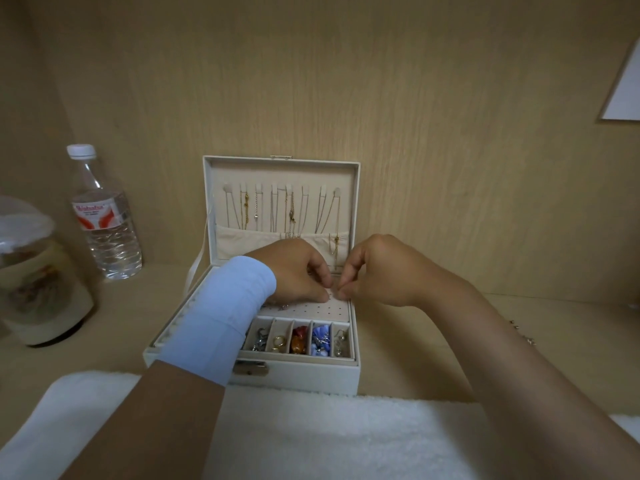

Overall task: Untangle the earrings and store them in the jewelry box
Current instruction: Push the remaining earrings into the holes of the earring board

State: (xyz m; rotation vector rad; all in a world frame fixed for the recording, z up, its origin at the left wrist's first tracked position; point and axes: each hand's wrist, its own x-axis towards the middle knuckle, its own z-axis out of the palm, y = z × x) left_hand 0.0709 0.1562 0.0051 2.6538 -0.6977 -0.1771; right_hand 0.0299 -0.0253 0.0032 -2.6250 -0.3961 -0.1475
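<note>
- Head view: the jewelry box stands open at the centre of the wooden surface, just beyond a white towel at the near edge.
- The lid stands upright at the far side; necklaces hang inside it above a fabric pocket.
- The near row of compartments holds earrings in silver, gold, red-amber and blue.
- Behind that row lies a perforated panel.
- The left hand, with a light blue band on its wrist, is over the far part of this panel.
- The right hand is beside it, with the fingertips of the two hands almost touching.
- Both hands have curled fingers with thumb and forefinger tips pressed together; anything pinched between them is too small to tell.
- A water bottle stands far left of the box, and a jar stands further left.
- A small chain lies on the surface to the right.
</note>
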